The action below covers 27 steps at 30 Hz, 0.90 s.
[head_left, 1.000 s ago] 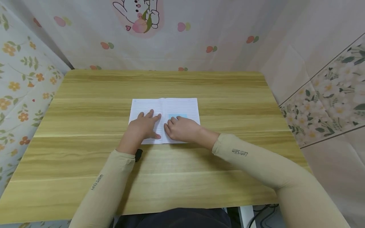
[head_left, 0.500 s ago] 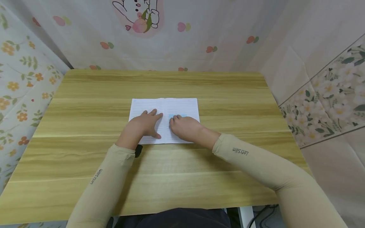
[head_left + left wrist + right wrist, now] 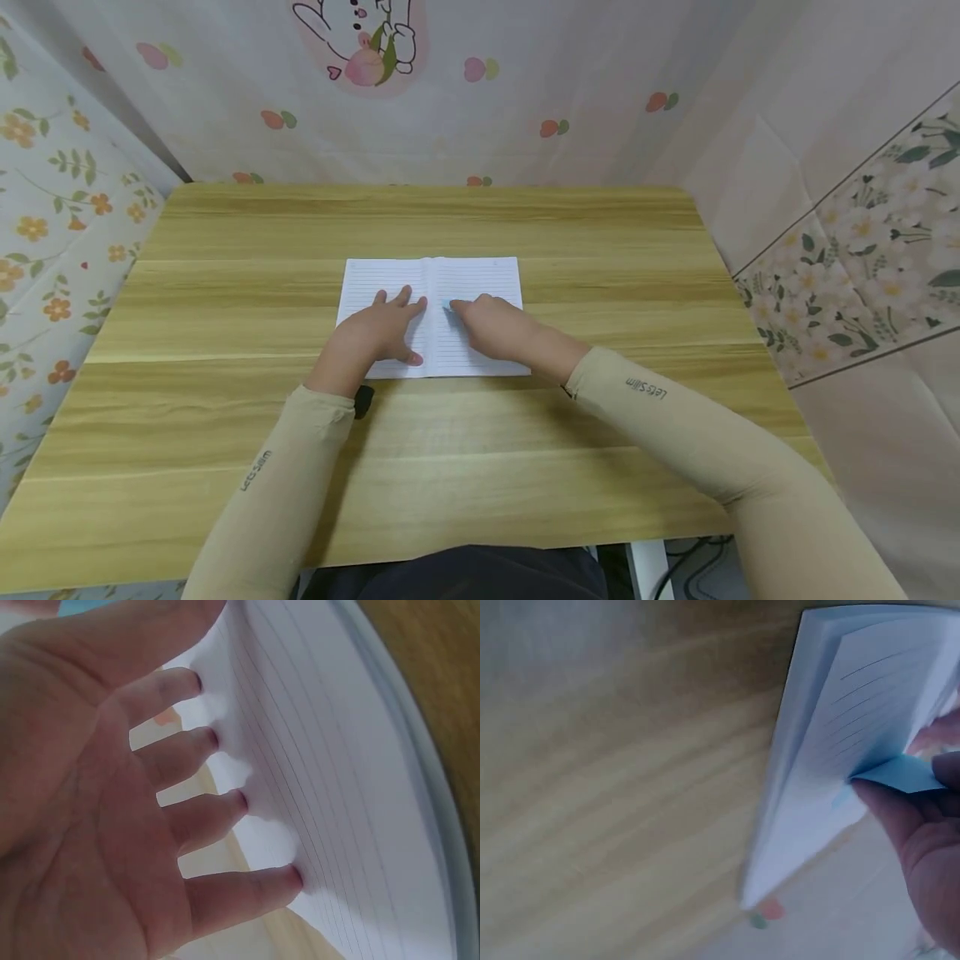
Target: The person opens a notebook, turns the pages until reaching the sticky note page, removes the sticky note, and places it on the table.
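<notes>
An open lined notebook point(image 3: 480, 277) lies at mid-table in the head view. With its fingers spread, my left hand point(image 3: 369, 335) rests on the left page; the left wrist view shows straight fingertips point(image 3: 270, 885) touching the paper. Over the right page, my right hand point(image 3: 497, 327) pinches a light blue sticky note point(image 3: 900, 774) between thumb and fingers. In the right wrist view the note is bent, with part of it raised off the page. Most of it is hidden by the right hand in the head view, where only a small blue corner shows.
The notebook stands on a wooden table point(image 3: 600, 275). A white patterned curtain point(image 3: 420, 133) hangs behind the far edge. Floral cloth point(image 3: 60, 250) borders the left side, and a floral panel point(image 3: 885, 242) the right. Cables point(image 3: 701, 567) show below the near edge.
My right hand has shifted slightly right and turned, and now pinches the blue note, which lay flat on the right page before. The left hand has stayed nearly in place.
</notes>
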Each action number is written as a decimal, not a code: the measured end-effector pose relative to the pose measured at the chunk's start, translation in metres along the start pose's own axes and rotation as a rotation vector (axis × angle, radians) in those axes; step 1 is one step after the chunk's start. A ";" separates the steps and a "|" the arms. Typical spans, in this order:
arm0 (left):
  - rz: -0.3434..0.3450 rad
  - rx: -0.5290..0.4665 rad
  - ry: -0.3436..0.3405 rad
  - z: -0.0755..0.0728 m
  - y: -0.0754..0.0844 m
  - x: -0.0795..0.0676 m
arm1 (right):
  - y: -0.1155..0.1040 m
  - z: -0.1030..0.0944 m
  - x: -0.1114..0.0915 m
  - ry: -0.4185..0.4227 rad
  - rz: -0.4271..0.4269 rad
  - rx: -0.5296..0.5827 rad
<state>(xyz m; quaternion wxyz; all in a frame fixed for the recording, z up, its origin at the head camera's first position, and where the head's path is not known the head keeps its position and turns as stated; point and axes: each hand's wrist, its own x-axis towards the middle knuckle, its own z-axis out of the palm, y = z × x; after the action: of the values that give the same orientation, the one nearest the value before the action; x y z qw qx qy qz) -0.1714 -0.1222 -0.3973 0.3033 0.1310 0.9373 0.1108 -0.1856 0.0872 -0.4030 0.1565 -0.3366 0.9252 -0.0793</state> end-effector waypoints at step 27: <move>0.007 -0.017 -0.015 -0.001 0.005 -0.003 | 0.101 -0.012 -0.093 0.271 0.038 -0.233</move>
<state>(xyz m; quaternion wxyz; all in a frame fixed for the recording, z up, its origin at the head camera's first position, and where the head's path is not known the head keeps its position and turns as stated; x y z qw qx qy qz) -0.1691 -0.1189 -0.3936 0.3113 0.1323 0.9335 0.1188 -0.1824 0.2244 -0.3953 -0.0084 -0.3211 0.9469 -0.0131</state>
